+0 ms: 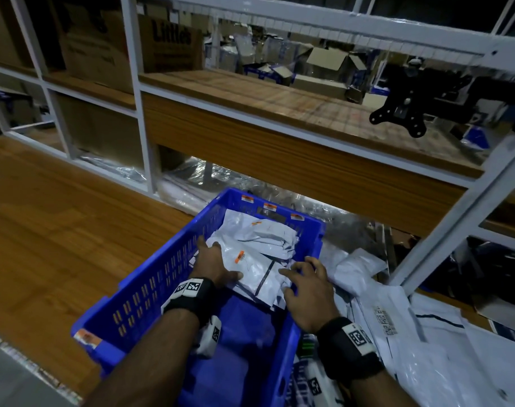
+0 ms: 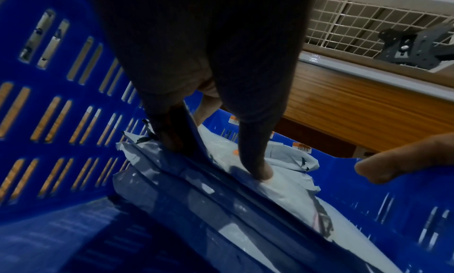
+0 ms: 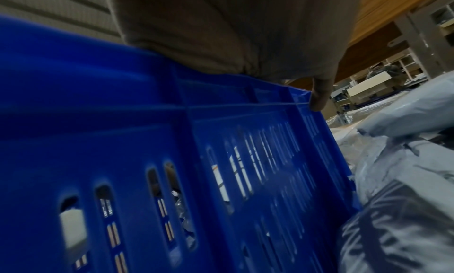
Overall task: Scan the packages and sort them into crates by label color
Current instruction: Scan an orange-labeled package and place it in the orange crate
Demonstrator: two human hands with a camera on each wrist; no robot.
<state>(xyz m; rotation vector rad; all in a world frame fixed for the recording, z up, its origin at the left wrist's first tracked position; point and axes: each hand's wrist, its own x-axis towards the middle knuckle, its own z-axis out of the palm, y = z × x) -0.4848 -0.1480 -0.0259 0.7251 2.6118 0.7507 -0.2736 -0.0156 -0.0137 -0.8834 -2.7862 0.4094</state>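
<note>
A blue slotted crate (image 1: 150,289) with orange stickers (image 1: 270,206) on its far rim stands on the table. It holds several white poly packages; the top one (image 1: 259,268) bears an orange label (image 1: 240,255). My left hand (image 1: 215,265) is inside the crate. Its thumb (image 2: 258,160) presses on top of that package (image 2: 282,195) and its fingers tuck under the package's edge. My right hand (image 1: 306,289) lies spread over the crate's right rim (image 3: 172,141). Its fingertips (image 3: 319,98) hang over the rim, and in the head view they reach the package's near corner.
A heap of white packages (image 1: 397,333) lies right of the crate. The wooden table (image 1: 59,215) stretches to the left. A white metal shelf frame (image 1: 456,207) with a wooden shelf rises behind. A black mount (image 1: 403,118) hangs at upper right. Cardboard boxes (image 1: 94,45) fill the left shelves.
</note>
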